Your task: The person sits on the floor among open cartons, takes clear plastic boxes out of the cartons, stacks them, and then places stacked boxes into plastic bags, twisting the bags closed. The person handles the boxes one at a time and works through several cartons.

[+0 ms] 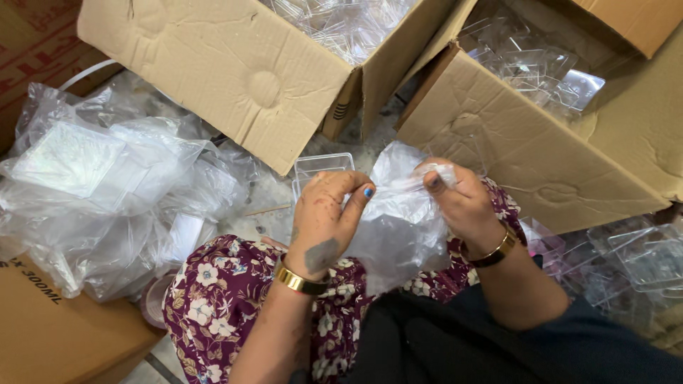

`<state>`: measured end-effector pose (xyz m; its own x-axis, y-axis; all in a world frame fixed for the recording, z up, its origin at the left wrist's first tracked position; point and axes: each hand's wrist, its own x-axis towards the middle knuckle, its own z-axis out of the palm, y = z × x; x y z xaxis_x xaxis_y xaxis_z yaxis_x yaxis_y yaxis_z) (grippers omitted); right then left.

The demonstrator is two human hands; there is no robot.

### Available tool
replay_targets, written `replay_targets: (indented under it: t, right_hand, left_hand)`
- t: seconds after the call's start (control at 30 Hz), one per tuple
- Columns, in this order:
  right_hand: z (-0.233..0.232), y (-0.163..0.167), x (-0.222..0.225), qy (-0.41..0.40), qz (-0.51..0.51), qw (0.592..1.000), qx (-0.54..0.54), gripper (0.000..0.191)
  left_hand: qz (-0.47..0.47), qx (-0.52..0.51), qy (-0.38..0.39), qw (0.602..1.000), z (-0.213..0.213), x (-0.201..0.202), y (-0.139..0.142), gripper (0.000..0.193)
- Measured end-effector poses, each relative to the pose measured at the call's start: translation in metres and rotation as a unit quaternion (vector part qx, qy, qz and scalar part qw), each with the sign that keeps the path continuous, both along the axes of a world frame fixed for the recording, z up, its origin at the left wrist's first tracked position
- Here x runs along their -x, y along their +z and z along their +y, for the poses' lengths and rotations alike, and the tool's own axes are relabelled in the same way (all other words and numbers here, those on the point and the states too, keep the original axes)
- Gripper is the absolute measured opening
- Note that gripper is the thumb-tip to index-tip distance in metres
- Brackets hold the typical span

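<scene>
My left hand and my right hand both grip a crumpled clear plastic bag held over my lap, which is covered by maroon floral cloth. The left thumb and fingers pinch the bag's left side. On the other side, the fingers pinch its upper edge. A clear square plastic container shows just behind the left hand; whether it sits in the bag I cannot tell. Gold bangles circle both wrists.
Two open cardboard boxes hold clear plastic containers: one at top centre, one at right. A heap of plastic bags with containers lies at left. Another carton sits at bottom left. Loose clear containers lie at right.
</scene>
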<state>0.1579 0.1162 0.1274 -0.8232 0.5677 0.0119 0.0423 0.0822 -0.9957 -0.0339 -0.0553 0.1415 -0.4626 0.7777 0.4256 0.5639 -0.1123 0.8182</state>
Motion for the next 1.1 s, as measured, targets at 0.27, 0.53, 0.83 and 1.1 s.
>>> replay_targets:
  t: [0.27, 0.53, 0.83, 1.1]
  right_hand:
    - [0.005, 0.010, -0.010, 0.117, -0.037, 0.982, -0.143, 0.017]
    - [-0.021, -0.005, 0.012, -0.014, 0.073, 0.993, 0.089, 0.015]
    - [-0.033, -0.015, 0.017, -0.122, 0.106, 0.947, 0.276, 0.025]
    - [-0.020, -0.032, 0.017, 0.117, -0.012, 0.910, 0.398, 0.040]
  left_hand:
    - [-0.226, 0.042, -0.182, 0.956, 0.004, -0.006, -0.010, 0.012]
    - [-0.191, 0.029, -0.074, 0.978, 0.008, -0.020, -0.012, 0.015]
    - [-0.179, 0.050, -0.030, 0.982, 0.014, -0.021, -0.034, 0.015]
    - [-0.793, -0.266, -0.255, 0.485, -0.004, 0.044, -0.052, 0.024]
